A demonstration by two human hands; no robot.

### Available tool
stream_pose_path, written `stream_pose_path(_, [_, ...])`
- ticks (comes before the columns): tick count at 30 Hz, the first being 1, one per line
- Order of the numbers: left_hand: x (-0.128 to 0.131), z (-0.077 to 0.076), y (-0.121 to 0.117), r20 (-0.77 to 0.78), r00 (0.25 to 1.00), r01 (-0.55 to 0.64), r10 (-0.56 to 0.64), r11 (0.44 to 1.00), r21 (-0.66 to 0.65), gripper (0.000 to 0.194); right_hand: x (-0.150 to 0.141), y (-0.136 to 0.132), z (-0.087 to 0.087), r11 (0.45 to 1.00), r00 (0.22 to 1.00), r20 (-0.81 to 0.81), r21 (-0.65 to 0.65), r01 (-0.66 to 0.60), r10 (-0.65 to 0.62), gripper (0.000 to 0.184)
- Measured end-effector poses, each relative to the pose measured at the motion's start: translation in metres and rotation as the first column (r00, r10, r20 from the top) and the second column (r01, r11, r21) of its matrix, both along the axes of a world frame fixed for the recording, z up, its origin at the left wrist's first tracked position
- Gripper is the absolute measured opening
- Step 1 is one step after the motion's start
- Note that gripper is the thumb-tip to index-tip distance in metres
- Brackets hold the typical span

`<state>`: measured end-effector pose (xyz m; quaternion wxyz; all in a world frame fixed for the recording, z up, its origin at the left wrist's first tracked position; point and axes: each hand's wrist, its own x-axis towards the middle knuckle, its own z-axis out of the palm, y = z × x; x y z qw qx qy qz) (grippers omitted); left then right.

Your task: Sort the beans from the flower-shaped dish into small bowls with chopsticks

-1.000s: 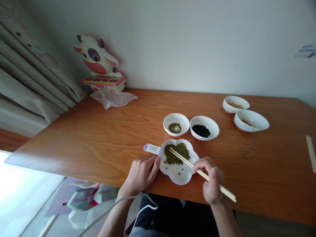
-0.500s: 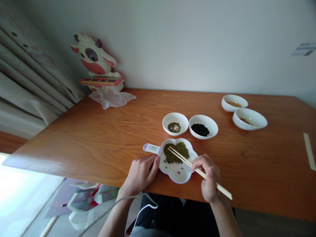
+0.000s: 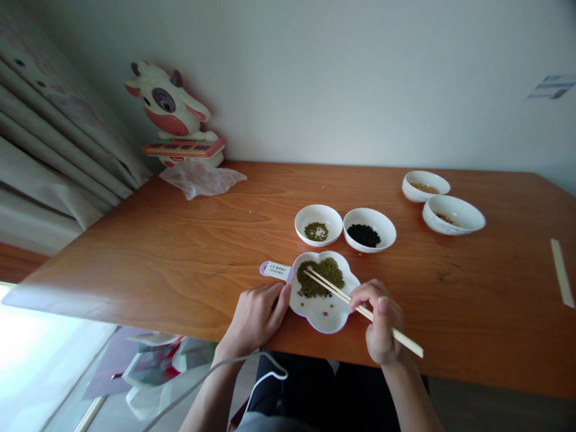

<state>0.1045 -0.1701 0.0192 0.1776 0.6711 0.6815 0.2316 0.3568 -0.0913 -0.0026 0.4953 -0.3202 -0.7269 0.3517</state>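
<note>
A white flower-shaped plate [image 3: 310, 313] with a purple rim lies near the table's front edge; its short handle [image 3: 275, 270] points left and carries a printed label. Green mung beans [image 3: 330, 271] are heaped in its upper part. My left hand [image 3: 258, 313] rests at the plate's left side, fingers curled and thumb against the rim. Held in my right hand [image 3: 381, 321] is a pair of chopsticks [image 3: 333, 289], their tips close together among the beans. Whether a bean is between the tips is too small to tell. Just behind stand a bowl of mung beans [image 3: 317, 231] and a bowl of black beans [image 3: 363, 236].
Two more white bowls stand at the back right, one with yellowish grains [image 3: 425, 188], another with reddish bits [image 3: 445, 218]. A cow toy keyboard [image 3: 175, 120] and a clear plastic bag [image 3: 202, 180] sit at the back left. A cable [image 3: 216, 366] crosses my left forearm.
The view has shifted very slightly. The chopstick tips have moved a touch within the heap of mung beans; both hands stay almost where they were.
</note>
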Motion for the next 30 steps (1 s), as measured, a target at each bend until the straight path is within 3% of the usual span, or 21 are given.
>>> stream_pose_path(13, [0.0001, 0.0008, 0.0, 0.016, 1.0, -0.002, 0.002, 1.0, -0.012, 0.041, -0.0009, -0.0005, 0.0048, 1.0, 0.999, -0.044, -0.002, 0.011, -0.011, 0.057])
stream_pose_path(30, [0.0002, 0.0, -0.0001, 0.025, 1.0, 0.003, -0.003, 1.0, -0.024, 0.042, 0.0007, -0.0007, -0.0035, 0.999, 0.985, -0.172, -0.024, 0.023, -0.027, 0.057])
